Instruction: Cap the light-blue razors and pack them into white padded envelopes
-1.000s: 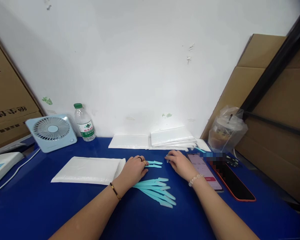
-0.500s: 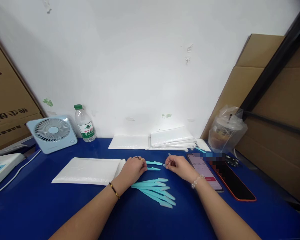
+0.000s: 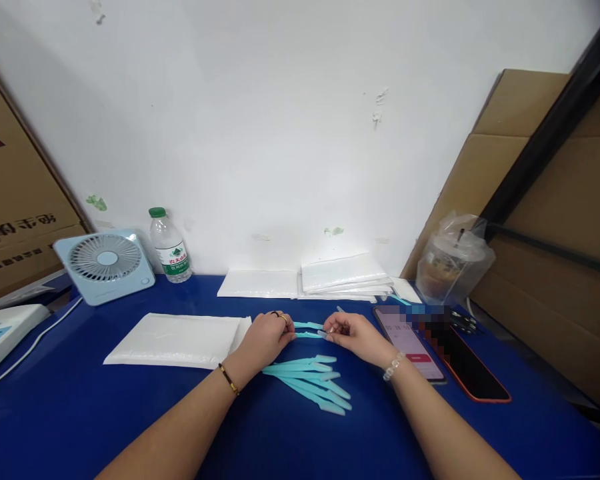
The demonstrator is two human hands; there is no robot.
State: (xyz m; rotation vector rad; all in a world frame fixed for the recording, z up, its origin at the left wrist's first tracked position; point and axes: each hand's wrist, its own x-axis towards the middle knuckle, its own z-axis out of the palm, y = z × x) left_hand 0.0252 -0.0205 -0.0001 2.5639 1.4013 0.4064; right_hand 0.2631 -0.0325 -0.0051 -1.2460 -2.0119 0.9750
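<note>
My left hand [image 3: 266, 339] is closed in a light pinch, thumb against fingertips, around the handles of two turquoise razors [image 3: 307, 325], their heads pointing right, one beyond the other. My right hand [image 3: 354, 339] is nearly closed too, thumb and forefinger pinching a small clear cap [image 3: 323, 335] at the tip of the nearer razor; it's too small for me to tell whether the cap sits over the blade or only meets it. A second clear piece [image 3: 340, 309] shows past my right knuckles.

I'd judge the razors very light, stiff along the handle and rather slick, so best held by the handle, clear of the edge. The cap looks thin and easy to drop, wanting fingertips only.

Just nearer me, a fan of turquoise razors [image 3: 305, 377] lies on the blue table [image 3: 270, 447]. A white padded envelope [image 3: 180, 339] lies beside my left hand, and more white envelopes [image 3: 345, 272] rest against the wall [image 3: 280, 133].
</note>
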